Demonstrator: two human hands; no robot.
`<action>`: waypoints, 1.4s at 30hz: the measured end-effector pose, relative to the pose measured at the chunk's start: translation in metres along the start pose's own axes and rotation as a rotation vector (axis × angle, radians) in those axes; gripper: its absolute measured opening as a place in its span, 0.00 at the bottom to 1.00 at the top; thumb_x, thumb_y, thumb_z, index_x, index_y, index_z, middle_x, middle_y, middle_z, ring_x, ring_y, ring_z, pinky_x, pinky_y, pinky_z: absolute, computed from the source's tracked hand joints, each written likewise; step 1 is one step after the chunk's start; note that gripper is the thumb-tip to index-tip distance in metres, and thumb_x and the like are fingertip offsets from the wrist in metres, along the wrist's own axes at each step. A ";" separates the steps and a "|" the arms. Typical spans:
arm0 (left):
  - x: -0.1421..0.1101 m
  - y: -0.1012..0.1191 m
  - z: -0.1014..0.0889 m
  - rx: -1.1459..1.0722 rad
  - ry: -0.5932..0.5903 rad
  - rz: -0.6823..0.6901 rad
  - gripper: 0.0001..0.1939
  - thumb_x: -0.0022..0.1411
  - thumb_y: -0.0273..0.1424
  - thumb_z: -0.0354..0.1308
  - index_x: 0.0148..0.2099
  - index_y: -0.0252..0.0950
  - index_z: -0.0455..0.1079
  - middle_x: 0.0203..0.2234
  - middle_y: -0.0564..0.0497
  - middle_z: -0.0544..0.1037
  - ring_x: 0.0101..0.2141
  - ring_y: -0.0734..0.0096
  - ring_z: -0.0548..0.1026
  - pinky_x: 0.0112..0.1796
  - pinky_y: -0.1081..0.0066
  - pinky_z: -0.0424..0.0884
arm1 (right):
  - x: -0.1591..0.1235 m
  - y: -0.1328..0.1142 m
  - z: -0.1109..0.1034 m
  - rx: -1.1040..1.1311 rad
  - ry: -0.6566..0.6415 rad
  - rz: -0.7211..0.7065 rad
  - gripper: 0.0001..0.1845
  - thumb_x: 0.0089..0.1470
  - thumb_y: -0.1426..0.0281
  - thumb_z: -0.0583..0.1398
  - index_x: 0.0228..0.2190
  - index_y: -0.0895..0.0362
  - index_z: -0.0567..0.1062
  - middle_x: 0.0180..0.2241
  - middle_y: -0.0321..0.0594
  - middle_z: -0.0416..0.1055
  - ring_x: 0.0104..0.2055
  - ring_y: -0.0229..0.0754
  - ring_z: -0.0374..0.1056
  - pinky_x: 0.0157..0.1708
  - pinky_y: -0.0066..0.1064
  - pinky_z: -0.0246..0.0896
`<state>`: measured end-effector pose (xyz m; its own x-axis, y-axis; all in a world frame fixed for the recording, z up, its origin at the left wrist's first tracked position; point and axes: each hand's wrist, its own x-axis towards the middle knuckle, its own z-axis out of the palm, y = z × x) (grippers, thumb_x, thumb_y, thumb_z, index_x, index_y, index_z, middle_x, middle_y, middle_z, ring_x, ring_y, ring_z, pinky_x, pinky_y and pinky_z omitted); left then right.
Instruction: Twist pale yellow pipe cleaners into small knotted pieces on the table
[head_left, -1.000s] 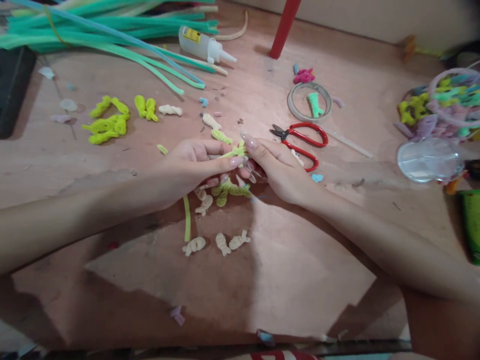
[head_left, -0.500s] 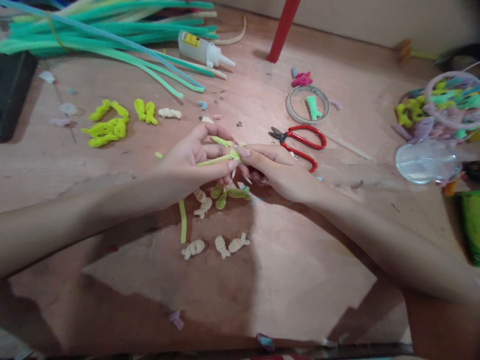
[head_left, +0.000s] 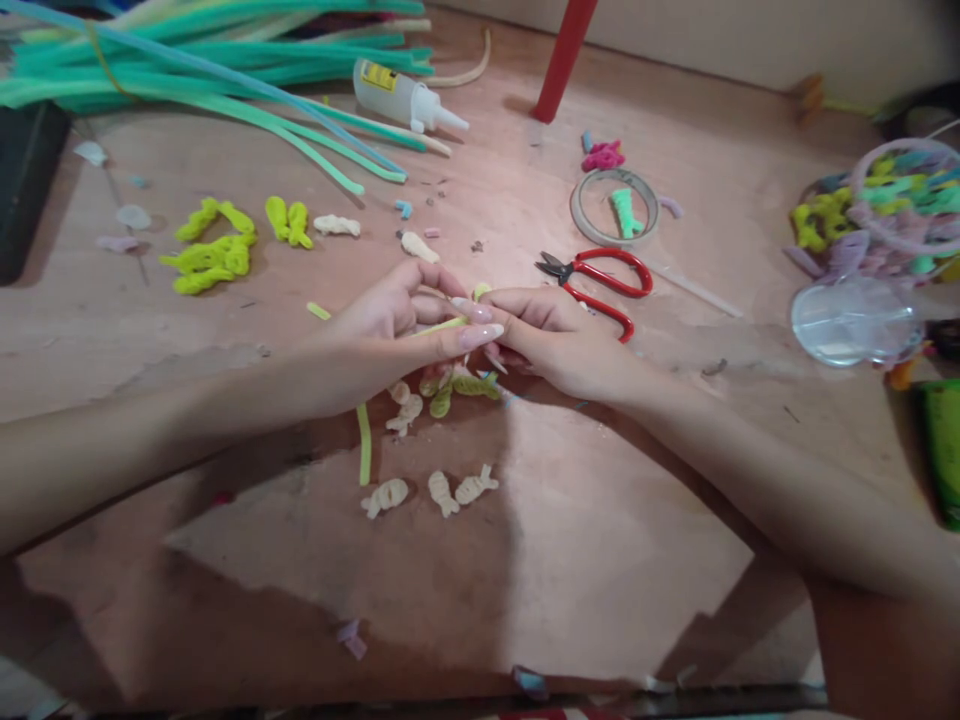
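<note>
Both hands meet over the middle of the table (head_left: pixel 615 520). The left hand (head_left: pixel 382 325) pinches a pale green pipe cleaner (head_left: pixel 442 324) between thumb and fingers, and the right hand (head_left: pixel 551 335) closes its fingertips on the same strand's end. Small twisted green pieces (head_left: pixel 457 385) lie just beneath them; red scissors (head_left: pixel 600 280) rest near the right hand.

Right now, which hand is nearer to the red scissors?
The right. The right hand lies just beside the red scissors, its knuckles close to the lower handle loop. The left hand sits farther off, beyond the right hand, both pinching a pale green pipe cleaner.
</note>
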<state>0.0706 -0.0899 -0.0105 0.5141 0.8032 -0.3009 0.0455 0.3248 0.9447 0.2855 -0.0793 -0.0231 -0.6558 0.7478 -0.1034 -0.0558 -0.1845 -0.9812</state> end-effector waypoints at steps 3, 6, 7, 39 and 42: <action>0.006 0.001 0.000 0.045 -0.049 -0.018 0.18 0.66 0.43 0.76 0.44 0.40 0.72 0.31 0.56 0.83 0.29 0.71 0.82 0.27 0.78 0.73 | 0.000 0.000 0.001 0.038 -0.029 0.011 0.33 0.68 0.42 0.68 0.26 0.55 0.69 0.22 0.27 0.59 0.24 0.31 0.51 0.24 0.28 0.46; 0.007 0.004 -0.001 0.102 -0.106 0.002 0.19 0.66 0.46 0.77 0.39 0.38 0.77 0.28 0.55 0.81 0.26 0.74 0.78 0.25 0.79 0.70 | -0.001 0.000 0.001 0.088 -0.058 0.023 0.32 0.69 0.45 0.69 0.26 0.55 0.68 0.21 0.26 0.58 0.22 0.30 0.49 0.22 0.27 0.45; 0.007 0.004 -0.002 0.121 -0.113 0.008 0.20 0.66 0.47 0.77 0.38 0.38 0.78 0.26 0.55 0.80 0.24 0.76 0.76 0.23 0.79 0.69 | -0.001 0.000 0.000 0.107 -0.070 0.026 0.32 0.69 0.46 0.69 0.26 0.55 0.68 0.21 0.25 0.58 0.22 0.30 0.49 0.22 0.27 0.45; 0.003 -0.006 0.007 0.025 0.071 0.038 0.24 0.70 0.53 0.72 0.38 0.37 0.73 0.26 0.53 0.75 0.25 0.73 0.74 0.27 0.74 0.71 | 0.006 0.006 0.010 0.098 0.157 -0.090 0.30 0.72 0.44 0.64 0.29 0.54 0.68 0.24 0.29 0.59 0.26 0.33 0.55 0.24 0.24 0.53; 0.007 -0.010 0.007 0.093 0.143 0.131 0.27 0.73 0.56 0.67 0.37 0.37 0.72 0.25 0.53 0.72 0.24 0.73 0.70 0.26 0.73 0.68 | 0.004 0.006 0.012 0.097 0.139 -0.107 0.31 0.72 0.43 0.64 0.29 0.54 0.71 0.24 0.30 0.62 0.24 0.32 0.54 0.23 0.25 0.52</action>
<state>0.0795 -0.0914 -0.0213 0.3945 0.9003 -0.1837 0.0682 0.1707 0.9830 0.2731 -0.0852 -0.0274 -0.5322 0.8462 -0.0273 -0.1965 -0.1548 -0.9682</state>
